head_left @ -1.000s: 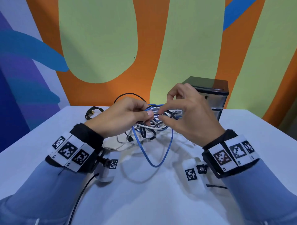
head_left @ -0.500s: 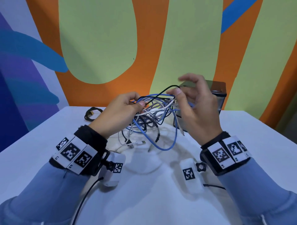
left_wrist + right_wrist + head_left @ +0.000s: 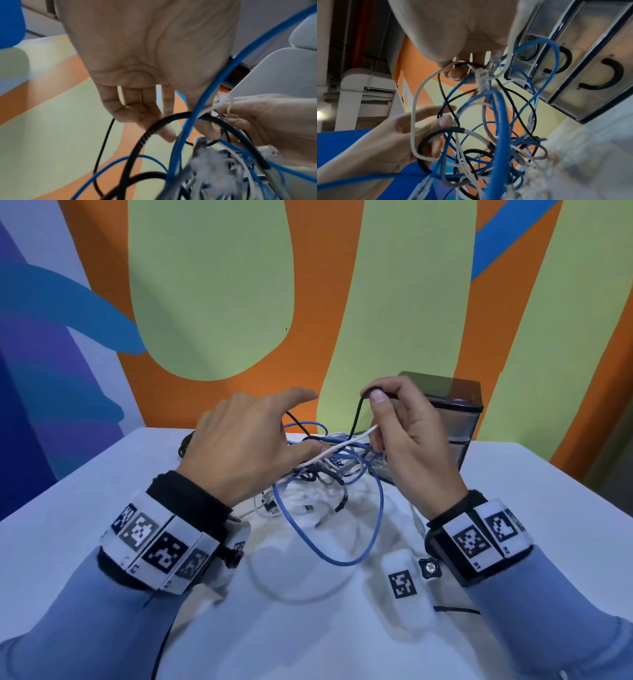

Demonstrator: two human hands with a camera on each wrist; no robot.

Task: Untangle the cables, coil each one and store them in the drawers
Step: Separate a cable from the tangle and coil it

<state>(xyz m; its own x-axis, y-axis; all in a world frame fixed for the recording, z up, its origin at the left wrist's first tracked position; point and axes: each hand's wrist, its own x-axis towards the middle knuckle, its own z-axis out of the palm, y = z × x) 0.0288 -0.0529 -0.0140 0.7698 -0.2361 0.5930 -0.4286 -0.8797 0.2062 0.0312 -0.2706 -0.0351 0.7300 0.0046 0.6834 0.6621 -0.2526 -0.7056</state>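
Observation:
A tangle of blue, white and black cables [image 3: 325,470] hangs just above the white table [image 3: 85,508], its long blue loop [image 3: 342,558] drooping toward me. My right hand [image 3: 373,398] pinches a black cable [image 3: 356,419] between thumb and forefinger, lifted above the knot; its lower fingers also hold a white cable [image 3: 342,445]. My left hand [image 3: 294,426] is spread over the left of the tangle, thumb under the white strand. In the left wrist view a black cable [image 3: 154,129] crosses its straight fingers [image 3: 137,112]. The right wrist view shows cables looped over the left thumb [image 3: 443,120].
A black-framed drawer unit [image 3: 462,419] with clear drawers stands at the back right, right behind my right hand; its drawers [image 3: 590,67] are closed. A separate black cable [image 3: 185,443] lies at the table's far left. An orange, green and blue painted wall rises behind the table.
My left hand has let go of the strands and spread its fingers. The right hand has changed from holding the bundle to pinching one black cable upward. The tangle has dropped lower.

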